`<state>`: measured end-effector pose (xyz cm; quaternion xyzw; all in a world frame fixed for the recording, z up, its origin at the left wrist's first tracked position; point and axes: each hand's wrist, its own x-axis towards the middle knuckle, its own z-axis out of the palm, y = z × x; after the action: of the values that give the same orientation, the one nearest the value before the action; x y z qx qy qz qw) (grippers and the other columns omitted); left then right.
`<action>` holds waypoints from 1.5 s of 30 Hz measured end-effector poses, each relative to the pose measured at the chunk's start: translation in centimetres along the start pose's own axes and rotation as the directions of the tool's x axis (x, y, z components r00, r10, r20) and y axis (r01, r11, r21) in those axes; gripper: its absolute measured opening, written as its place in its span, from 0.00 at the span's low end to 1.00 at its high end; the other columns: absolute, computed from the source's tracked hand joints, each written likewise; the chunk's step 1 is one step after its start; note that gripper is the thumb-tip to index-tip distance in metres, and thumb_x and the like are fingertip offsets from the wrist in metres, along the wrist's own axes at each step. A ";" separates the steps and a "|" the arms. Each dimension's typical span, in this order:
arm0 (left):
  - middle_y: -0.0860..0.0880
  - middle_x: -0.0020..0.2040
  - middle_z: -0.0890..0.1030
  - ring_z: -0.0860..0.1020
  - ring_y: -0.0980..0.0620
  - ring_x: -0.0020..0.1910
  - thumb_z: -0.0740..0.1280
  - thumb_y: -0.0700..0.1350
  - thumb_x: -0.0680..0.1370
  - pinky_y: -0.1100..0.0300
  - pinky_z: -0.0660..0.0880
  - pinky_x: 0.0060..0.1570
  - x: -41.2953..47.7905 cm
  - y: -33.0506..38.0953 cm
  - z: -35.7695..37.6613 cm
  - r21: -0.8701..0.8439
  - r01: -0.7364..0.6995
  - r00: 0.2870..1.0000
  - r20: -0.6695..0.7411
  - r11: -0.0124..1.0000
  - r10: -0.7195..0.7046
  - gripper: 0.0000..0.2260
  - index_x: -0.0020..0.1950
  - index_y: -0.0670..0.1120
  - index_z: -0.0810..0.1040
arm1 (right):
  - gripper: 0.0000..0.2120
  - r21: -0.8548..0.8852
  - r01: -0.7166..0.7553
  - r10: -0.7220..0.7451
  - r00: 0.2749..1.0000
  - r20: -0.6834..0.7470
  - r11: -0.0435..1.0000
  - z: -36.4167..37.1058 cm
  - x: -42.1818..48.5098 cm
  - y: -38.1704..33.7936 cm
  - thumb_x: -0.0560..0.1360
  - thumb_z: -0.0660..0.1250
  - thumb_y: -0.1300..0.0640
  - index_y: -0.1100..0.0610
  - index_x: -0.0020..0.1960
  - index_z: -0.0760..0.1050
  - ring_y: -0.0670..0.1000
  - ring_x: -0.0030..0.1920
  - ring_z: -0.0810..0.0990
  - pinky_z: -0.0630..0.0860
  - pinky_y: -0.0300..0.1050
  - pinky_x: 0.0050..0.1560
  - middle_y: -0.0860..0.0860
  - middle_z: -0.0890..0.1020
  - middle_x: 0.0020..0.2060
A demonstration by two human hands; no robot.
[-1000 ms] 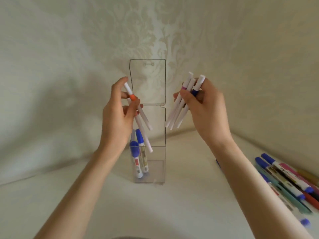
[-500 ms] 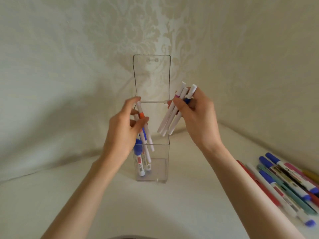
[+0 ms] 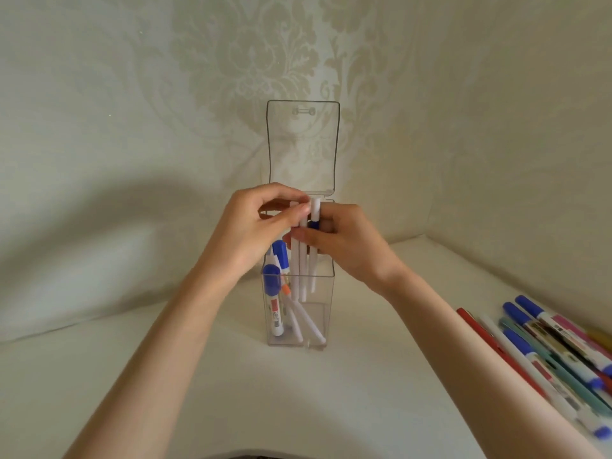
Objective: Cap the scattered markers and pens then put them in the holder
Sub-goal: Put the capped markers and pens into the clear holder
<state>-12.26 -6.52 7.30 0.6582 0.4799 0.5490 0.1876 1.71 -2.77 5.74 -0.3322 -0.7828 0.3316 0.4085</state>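
Pale damask wallpaper (image 3: pixel 248 61) behind, white table (image 3: pixel 298 409) in a corner. Clear square holder (image 3: pixel 326 303) stands upright mid-table, its hinged lid (image 3: pixel 303 150) flipped up against the wall. Both hands meet right above the holder opening. Right hand (image 3: pixel 347 246) has fingers curled round a bundle of white pens (image 3: pixel 303 273) at mid-shaft; one pen shows a dark blue band just above that grip. Left hand (image 3: pixel 246 236) pinches the top ends of the same bundle between thumb and forefinger, other fingers curled loosely behind. Bundle is near vertical, lower ends already below the rim inside the holder, not touching the bottom. Also in the holder: two blue-capped markers (image 3: pixel 272 283) leaning at the left side, an orange-banded pen (image 3: pixel 286 289) beside them, and thin white pens (image 3: pixel 308 324) lying slanted to the floor of it. Loose pile of markers and pens (image 3: pixel 546 346) lies on the table at far right, well apart from the holder: blue caps, red, teal, pink barrels.
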 end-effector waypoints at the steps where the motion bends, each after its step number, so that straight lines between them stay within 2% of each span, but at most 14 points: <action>1: 0.55 0.40 0.82 0.80 0.61 0.42 0.69 0.41 0.73 0.71 0.75 0.41 0.2 -0.2 0.1 0.020 -0.006 1.000 -0.007 1.000 0.006 0.05 0.44 0.51 0.80 | 0.07 -0.005 -0.007 0.007 1.000 0.008 1.000 0.0 0.0 0.1 0.74 0.67 0.60 0.62 0.50 0.79 0.56 0.36 0.79 0.76 0.51 0.41 0.67 0.81 0.40; 6: 0.53 0.37 0.81 0.78 0.59 0.36 0.70 0.41 0.72 0.73 0.71 0.38 -0.1 -2.1 0.8 0.242 0.013 0.999 -0.043 0.970 -0.003 0.02 0.42 0.48 0.81 | 0.08 -0.128 -0.062 0.063 0.998 0.009 0.990 -0.1 -0.2 1.0 0.75 0.65 0.59 0.58 0.52 0.79 0.53 0.48 0.82 0.78 0.50 0.53 0.54 0.84 0.45; 8: 0.52 0.38 0.82 0.79 0.58 0.38 0.71 0.41 0.72 0.73 0.71 0.39 -0.6 -2.4 0.9 0.377 -0.024 1.000 -0.005 0.926 0.028 0.03 0.44 0.47 0.82 | 0.14 -0.144 -0.085 0.085 0.996 -0.004 0.986 0.1 -0.4 1.0 0.74 0.68 0.59 0.56 0.59 0.74 0.51 0.51 0.81 0.78 0.47 0.54 0.52 0.82 0.50; 10: 0.50 0.42 0.83 0.80 0.53 0.41 0.70 0.41 0.73 0.64 0.75 0.46 -0.9 -2.6 0.8 0.466 -0.066 0.998 0.046 0.883 0.051 0.06 0.49 0.45 0.81 | 0.21 -0.098 -0.091 0.088 0.996 -0.034 0.991 0.1 -0.6 1.0 0.73 0.68 0.62 0.53 0.65 0.68 0.47 0.52 0.80 0.77 0.39 0.53 0.51 0.79 0.53; 13: 0.48 0.47 0.83 0.81 0.50 0.44 0.70 0.42 0.73 0.52 0.77 0.49 -1.1 -2.7 0.6 0.520 -0.093 0.995 0.085 0.849 0.056 0.09 0.52 0.44 0.80 | 0.18 -0.094 -0.070 0.067 0.997 -0.033 0.993 0.0 -0.8 1.0 0.74 0.65 0.65 0.53 0.62 0.71 0.47 0.50 0.81 0.78 0.39 0.52 0.51 0.80 0.51; 17: 0.49 0.53 0.80 0.80 0.46 0.46 0.69 0.41 0.73 0.53 0.75 0.43 -1.9 -2.5 0.9 0.637 -0.159 0.986 0.065 0.754 0.153 0.11 0.56 0.46 0.78 | 0.13 -0.037 -0.022 0.019 0.997 -0.072 0.999 -0.3 -1.9 1.1 0.75 0.63 0.65 0.56 0.58 0.74 0.49 0.50 0.81 0.77 0.38 0.52 0.51 0.81 0.48; 21: 0.50 0.47 0.80 0.80 0.50 0.43 0.69 0.42 0.73 0.54 0.77 0.40 -3.1 -0.9 2.4 0.496 -0.288 0.950 0.041 0.819 0.309 0.07 0.50 0.45 0.80 | 0.10 0.020 0.017 -0.014 0.985 -0.174 1.000 -2.8 -4.4 1.6 0.76 0.63 0.65 0.53 0.53 0.74 0.46 0.49 0.81 0.75 0.33 0.49 0.50 0.81 0.46; 25: 0.51 0.42 0.79 0.78 0.58 0.40 0.66 0.44 0.73 0.63 0.73 0.41 -5.2 -0.6 6.7 0.254 -0.372 0.927 0.140 0.893 0.347 0.05 0.45 0.44 0.79 | 0.08 -0.135 -0.169 0.125 0.950 -0.286 0.976 -8.1 -7.5 4.9 0.75 0.63 0.66 0.55 0.50 0.76 0.49 0.47 0.80 0.74 0.35 0.48 0.50 0.81 0.45; 28: 0.52 0.42 0.79 0.78 0.60 0.38 0.66 0.48 0.73 0.63 0.73 0.39 -6.4 -1.5 10.9 0.157 -0.307 0.924 0.286 0.939 0.254 0.07 0.45 0.45 0.79 | 0.08 -0.228 -0.419 0.315 0.869 -0.382 0.879 -12.5 -10.2 8.7 0.75 0.63 0.65 0.54 0.48 0.76 0.52 0.48 0.80 0.75 0.44 0.52 0.53 0.82 0.48; 30: 0.53 0.42 0.81 0.78 0.59 0.38 0.69 0.44 0.73 0.65 0.73 0.39 -6.2 -2.3 13.8 0.106 -0.116 0.935 0.347 0.988 0.073 0.03 0.44 0.46 0.80 | 0.08 -0.260 -0.554 0.419 0.800 -0.429 0.791 -14.5 -11.9 10.6 0.75 0.63 0.65 0.56 0.50 0.77 0.53 0.48 0.80 0.76 0.49 0.55 0.54 0.82 0.49; 34: 0.54 0.43 0.80 0.79 0.52 0.44 0.68 0.49 0.74 0.60 0.75 0.46 -4.7 -4.7 19.3 0.242 0.221 0.899 0.326 0.945 -0.294 0.06 0.48 0.49 0.79 | 0.08 -0.342 -0.663 0.506 0.738 -0.446 0.666 -15.3 -14.1 13.2 0.75 0.64 0.62 0.57 0.53 0.77 0.50 0.48 0.79 0.73 0.41 0.48 0.52 0.81 0.49; 38: 0.49 0.54 0.77 0.77 0.46 0.52 0.61 0.59 0.76 0.56 0.71 0.46 -3.9 -4.7 23.8 0.526 0.238 0.871 0.257 0.816 -0.420 0.19 0.58 0.46 0.72 | 0.07 -0.463 -0.646 0.460 0.761 -0.458 0.607 -14.2 -14.3 14.7 0.75 0.65 0.54 0.56 0.50 0.78 0.50 0.47 0.78 0.73 0.41 0.44 0.51 0.81 0.47; 42: 0.44 0.58 0.72 0.75 0.43 0.54 0.61 0.64 0.73 0.55 0.66 0.42 -3.1 -4.4 26.6 0.653 0.191 0.863 0.244 0.733 -0.442 0.26 0.58 0.42 0.68 | 0.21 -0.726 -0.618 0.394 0.775 -0.495 0.304 -13.3 -13.8 14.8 0.76 0.59 0.41 0.59 0.52 0.75 0.57 0.56 0.73 0.73 0.48 0.46 0.55 0.79 0.49; 45: 0.43 0.58 0.72 0.75 0.43 0.55 0.64 0.65 0.71 0.55 0.66 0.43 -2.9 -4.7 27.6 0.682 0.194 0.835 0.263 0.705 -0.483 0.30 0.58 0.41 0.68 | 0.19 -0.779 -0.604 0.441 0.754 -0.487 0.171 -12.1 -13.7 15.0 0.78 0.58 0.44 0.61 0.52 0.72 0.59 0.58 0.72 0.71 0.48 0.46 0.58 0.78 0.51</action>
<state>10.85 1.01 -6.91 0.6819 0.6979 0.1544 0.1557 21.98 -2.20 -6.51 -0.7687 -0.6324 -0.0588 0.0748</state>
